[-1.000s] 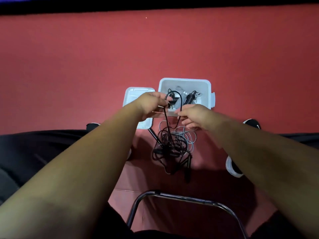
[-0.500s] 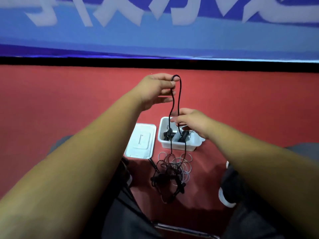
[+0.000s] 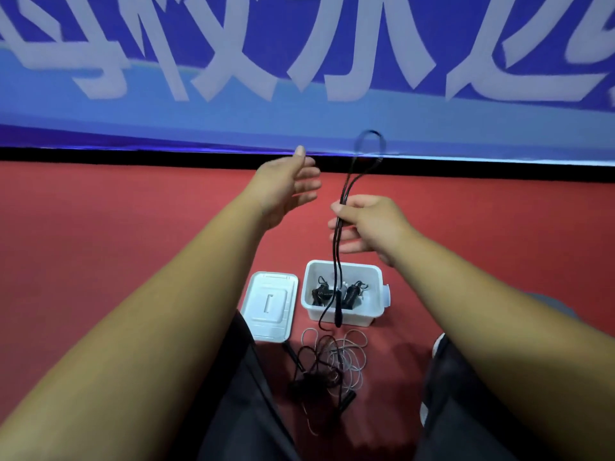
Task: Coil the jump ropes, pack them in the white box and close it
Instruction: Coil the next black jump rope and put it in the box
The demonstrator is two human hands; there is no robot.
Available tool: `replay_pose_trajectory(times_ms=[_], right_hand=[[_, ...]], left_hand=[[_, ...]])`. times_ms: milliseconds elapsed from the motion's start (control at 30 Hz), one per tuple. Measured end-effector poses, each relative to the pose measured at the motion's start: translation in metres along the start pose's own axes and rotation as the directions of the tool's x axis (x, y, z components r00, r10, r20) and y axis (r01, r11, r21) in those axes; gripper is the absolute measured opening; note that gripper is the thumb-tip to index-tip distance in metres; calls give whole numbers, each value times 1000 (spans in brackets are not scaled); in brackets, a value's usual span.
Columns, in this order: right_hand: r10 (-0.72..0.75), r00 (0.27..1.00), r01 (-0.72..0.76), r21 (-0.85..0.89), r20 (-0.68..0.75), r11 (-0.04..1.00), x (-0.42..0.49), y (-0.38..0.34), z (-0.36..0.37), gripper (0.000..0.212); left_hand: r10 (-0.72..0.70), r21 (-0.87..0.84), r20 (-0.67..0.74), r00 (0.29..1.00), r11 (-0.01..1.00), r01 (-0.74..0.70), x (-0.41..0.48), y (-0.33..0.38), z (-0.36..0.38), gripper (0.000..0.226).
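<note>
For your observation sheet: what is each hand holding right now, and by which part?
Right hand: the black jump rope, pinched where its doubled strands run below the top loop. Left hand: open, holding nothing.

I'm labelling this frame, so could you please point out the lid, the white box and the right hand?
lid [image 3: 270, 306]: head view, centre of its top.
white box [image 3: 376, 316]: head view, near right rim.
right hand [image 3: 372, 224]: head view, back of the hand.
</note>
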State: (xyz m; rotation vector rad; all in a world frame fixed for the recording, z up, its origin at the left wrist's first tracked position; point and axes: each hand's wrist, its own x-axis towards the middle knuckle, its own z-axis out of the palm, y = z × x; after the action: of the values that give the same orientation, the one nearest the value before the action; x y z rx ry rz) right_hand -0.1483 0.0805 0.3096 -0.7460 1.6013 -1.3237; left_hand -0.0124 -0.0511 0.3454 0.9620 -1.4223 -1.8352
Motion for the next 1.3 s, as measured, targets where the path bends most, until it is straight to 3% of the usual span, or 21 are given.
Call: replay_pose_trajectory(times_ms=[133,233,300,667,867,967,1133,1233,1300], right_hand=[[-12,996,22,117,-87,993,7,-17,-3,10],[20,990,5,177,-139,984,17,-14,-9,12],[52,984,-15,213,-169,977,24,-8,-14,14],[213,959,-135,355,-188,925,61,21,-37,10],[327,930,-308,126,-170,943,71,29,-42,34],[390,916,-396,-58,-96,916,69,35,-37,34],[334,942,-303,-320,45,898,63,53,-29,38],[352,914,-223,-476,201,851,64,71,-21,58],[349,899,-166,-529,266,832,63,81,-16,52]], left_hand=[[-245,210,190,951,956,205,-7,-38,-4,32],[-367,395,360,858,893,216,-15,-66,-7,44],[-401,469,417,816,864,186,-15,-77,-2,36],[-398,453,372,838,866,210,10,-97,19,18],[-317,328,317,894,921,210,14,-88,19,13],[-299,220,280,912,945,243,16,-82,18,5],[-287,-15,189,939,955,295,21,-74,13,8],[-290,-129,133,948,943,307,25,-68,7,8],[-305,-236,99,947,918,320,26,-64,3,5]])
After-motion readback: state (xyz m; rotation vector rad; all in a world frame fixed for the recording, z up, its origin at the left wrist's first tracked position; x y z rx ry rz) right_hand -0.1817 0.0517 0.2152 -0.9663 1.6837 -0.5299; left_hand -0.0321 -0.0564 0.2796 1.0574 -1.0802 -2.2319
